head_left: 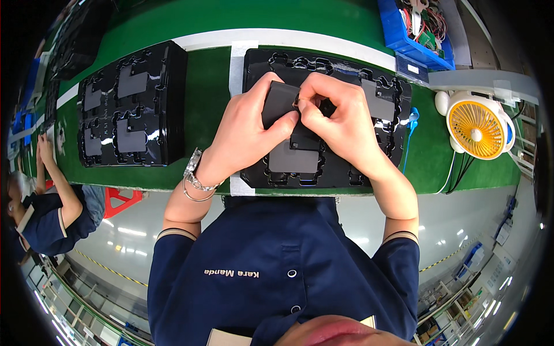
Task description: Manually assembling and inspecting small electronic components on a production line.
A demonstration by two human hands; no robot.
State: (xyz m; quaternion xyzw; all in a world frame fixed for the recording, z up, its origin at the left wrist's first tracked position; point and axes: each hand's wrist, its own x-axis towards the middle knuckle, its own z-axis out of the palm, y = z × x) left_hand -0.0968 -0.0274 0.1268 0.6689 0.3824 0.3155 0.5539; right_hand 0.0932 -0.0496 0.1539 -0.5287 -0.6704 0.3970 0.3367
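Observation:
Above a black moulded plastic tray (255, 62), a flat dark grey square part (281, 99) is raised in my left hand (239, 130), with the thumb lying across its near side. My right hand (341, 118) has thumb and forefinger pinched together at the part's right edge. What sits between those fingertips is too small to make out. Beneath the hands, similar grey parts rest in the tray's pockets, one grey part (293, 161) at the near side and another grey part (378, 101) to the right. My hands cover the tray's middle.
A stack of black trays (174, 106) holding grey parts stands left on the green table (203, 130). At the back right is a blue bin (398, 36) of wires and boards. A yellow-and-white fan (476, 128) and blue cord (412, 120) lie right. Another person (55, 216) works far left.

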